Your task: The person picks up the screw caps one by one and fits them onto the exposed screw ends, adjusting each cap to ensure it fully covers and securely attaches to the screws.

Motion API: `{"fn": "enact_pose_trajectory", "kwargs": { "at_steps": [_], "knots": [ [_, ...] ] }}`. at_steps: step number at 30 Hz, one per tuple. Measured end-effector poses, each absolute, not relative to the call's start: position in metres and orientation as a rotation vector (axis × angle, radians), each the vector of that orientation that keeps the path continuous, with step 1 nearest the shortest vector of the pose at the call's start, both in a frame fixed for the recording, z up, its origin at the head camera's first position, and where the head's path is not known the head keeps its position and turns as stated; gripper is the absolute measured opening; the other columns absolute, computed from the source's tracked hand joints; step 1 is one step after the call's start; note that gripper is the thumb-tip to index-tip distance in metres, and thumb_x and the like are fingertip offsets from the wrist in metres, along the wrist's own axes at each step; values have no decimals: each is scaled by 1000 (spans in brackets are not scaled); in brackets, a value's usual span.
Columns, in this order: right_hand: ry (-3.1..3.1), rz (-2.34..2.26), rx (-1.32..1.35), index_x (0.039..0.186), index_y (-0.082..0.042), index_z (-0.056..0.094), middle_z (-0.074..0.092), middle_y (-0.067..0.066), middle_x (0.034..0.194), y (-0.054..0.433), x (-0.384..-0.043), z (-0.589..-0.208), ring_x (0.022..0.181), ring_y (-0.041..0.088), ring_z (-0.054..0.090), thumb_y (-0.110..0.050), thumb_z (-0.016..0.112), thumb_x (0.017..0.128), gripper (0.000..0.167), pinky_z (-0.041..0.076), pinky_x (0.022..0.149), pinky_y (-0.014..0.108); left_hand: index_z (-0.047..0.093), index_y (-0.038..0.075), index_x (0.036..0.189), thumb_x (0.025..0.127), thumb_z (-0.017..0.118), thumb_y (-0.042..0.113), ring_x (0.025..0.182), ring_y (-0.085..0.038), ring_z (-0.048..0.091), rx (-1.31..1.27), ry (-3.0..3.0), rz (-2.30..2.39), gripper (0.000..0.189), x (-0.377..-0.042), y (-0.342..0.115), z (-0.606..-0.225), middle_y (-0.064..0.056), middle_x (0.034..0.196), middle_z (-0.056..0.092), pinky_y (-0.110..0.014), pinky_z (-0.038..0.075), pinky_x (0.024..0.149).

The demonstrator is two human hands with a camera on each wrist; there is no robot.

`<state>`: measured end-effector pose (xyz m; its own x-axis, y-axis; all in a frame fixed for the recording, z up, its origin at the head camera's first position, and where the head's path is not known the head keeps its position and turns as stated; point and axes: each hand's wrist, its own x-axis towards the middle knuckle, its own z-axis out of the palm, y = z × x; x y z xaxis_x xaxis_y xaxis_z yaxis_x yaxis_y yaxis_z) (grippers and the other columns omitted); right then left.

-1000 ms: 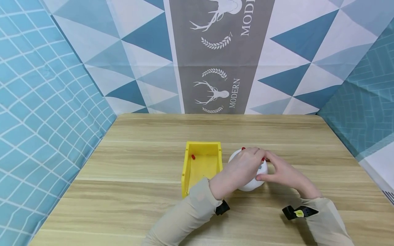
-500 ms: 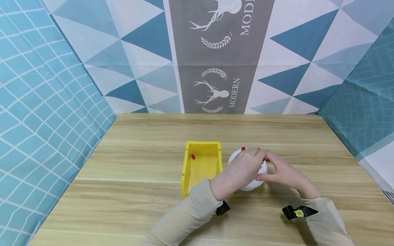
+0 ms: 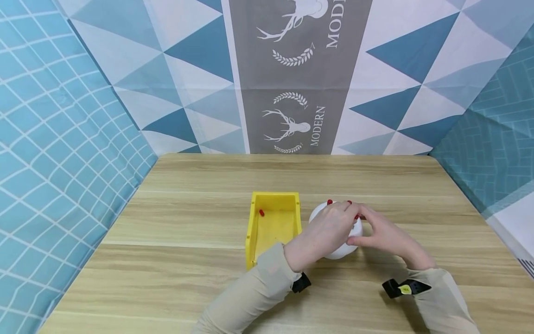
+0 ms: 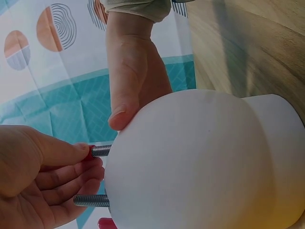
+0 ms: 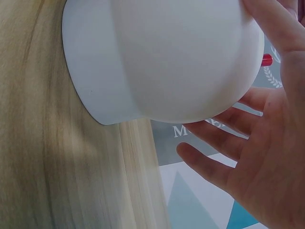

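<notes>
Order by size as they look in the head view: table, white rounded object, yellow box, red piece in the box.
Table
Yellow box, partly covered
White rounded object, partly covered
Red piece

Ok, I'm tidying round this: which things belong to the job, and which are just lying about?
Belong to the job:
left hand, pinching a red cap at a bolt
right hand, holding the dome
tray, probably, with a loose cap inside

Apparently not part of it:
table
backdrop
wrist straps
</notes>
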<state>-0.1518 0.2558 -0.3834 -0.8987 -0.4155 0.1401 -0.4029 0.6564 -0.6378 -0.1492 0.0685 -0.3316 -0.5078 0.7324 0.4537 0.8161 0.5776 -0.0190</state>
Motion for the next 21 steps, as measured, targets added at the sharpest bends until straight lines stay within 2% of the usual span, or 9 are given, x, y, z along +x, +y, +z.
{"fn": "enact_pose_trajectory", "kwargs": {
  "at_steps": [6,13,21],
  "knots": [
    [2844,-1088,-709,122,-25,43,48,-5,125,257,-152,-383,111,18,47,-41,75,70,63,39,90,46,59,6,103,84,64,17,80,-11,60,-1243,-2403,-272,23,-148,69,-332,0,96,64,-15,48,76],
    [2834,-1095,-708,126,-23,42,47,-5,125,257,-152,-383,109,16,46,-40,75,70,68,39,90,47,59,7,101,82,67,22,76,-11,60,-1229,-2405,-217,26,-146,69,-331,1,89,63,-16,48,74],
    [2862,-1059,-725,130,-17,41,48,-2,126,256,-152,-384,112,20,48,-41,74,71,72,40,90,44,63,10,93,80,69,24,74,-9,55,-1203,-2381,-139,20,-146,70,-332,3,86,62,-16,44,71]
  ]
}}
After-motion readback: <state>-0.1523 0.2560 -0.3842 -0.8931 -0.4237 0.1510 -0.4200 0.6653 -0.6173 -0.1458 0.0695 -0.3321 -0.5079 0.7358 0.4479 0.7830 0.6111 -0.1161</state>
